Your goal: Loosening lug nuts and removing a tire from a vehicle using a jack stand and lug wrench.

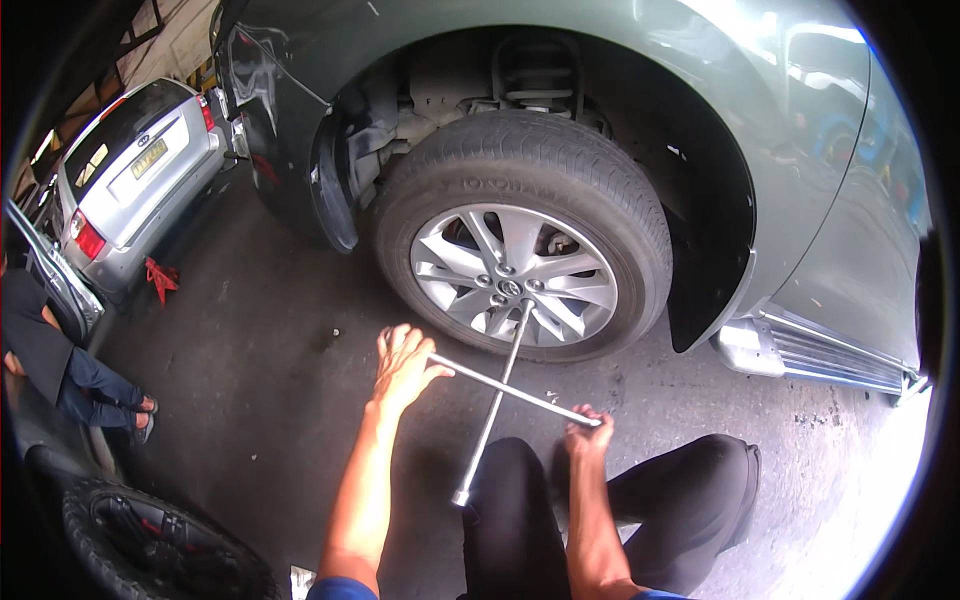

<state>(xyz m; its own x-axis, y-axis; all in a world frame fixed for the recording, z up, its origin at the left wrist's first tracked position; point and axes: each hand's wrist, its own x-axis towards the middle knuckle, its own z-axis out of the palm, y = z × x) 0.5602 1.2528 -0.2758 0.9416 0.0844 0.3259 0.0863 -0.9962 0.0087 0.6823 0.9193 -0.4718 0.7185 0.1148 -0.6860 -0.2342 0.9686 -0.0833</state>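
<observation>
A silver four-way lug wrench (483, 440) reaches out from the wheel (519, 240), one end meeting a lug nut at the lower right of the hub. My left hand (403, 368) is closed around the left end of its crossbar. Around the right end, lower and nearer to me, my right hand (588, 432) is closed as well. The wrench's free end points back toward my knee. The wheel has a silver spoked rim and a black tire (400, 215), and sits inside the wheel arch. Other lug nuts show around the hub cap.
A grey-green car body (800, 200) surrounds the wheel, with a side step (830, 352) at right. A silver vehicle (140, 165) and a red stand (162, 280) are at far left. A person (75, 370) stands at left, above a loose tire (165, 540). My knees are near the wrench.
</observation>
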